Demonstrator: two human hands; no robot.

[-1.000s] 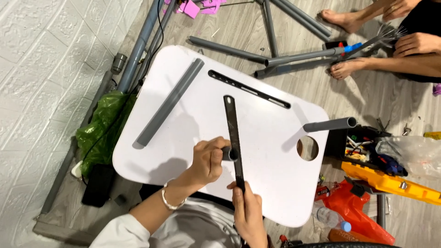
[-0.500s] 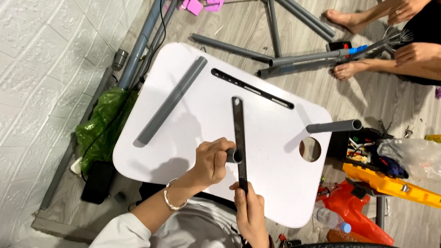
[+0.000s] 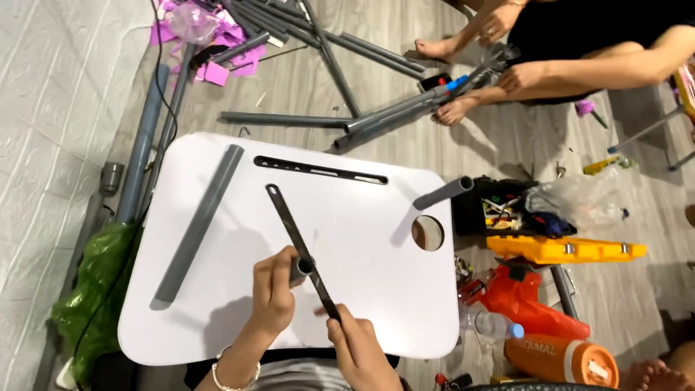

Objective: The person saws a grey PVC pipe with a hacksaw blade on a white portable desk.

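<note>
My left hand (image 3: pixel 274 291) grips a short grey pipe piece (image 3: pixel 300 268) over the white lap table (image 3: pixel 362 217). My right hand (image 3: pixel 356 347) holds the near end of a long dark flat file (image 3: pixel 293 232), which lies across the open end of that short pipe and points away to the upper left. A long grey pipe (image 3: pixel 199 221) lies on the table's left side. Along the table's far edge runs a black slot (image 3: pixel 318 170), and a round hole (image 3: pixel 427 233) sits at its right side.
Another grey pipe (image 3: pixel 443 192) rests against the table's right edge. Several grey pipes (image 3: pixel 347 108) lie on the floor beyond. A seated person's legs and hands (image 3: pixel 550 65) are at top right. An orange tool (image 3: pixel 565 250), open toolbox (image 3: pixel 507 206), orange bottle (image 3: pixel 557 358) and green bag (image 3: pixel 94 289) surround the table.
The file's far end has swung toward the upper left. The view has shifted, so the table sits lower in frame. Both hands keep their holds.
</note>
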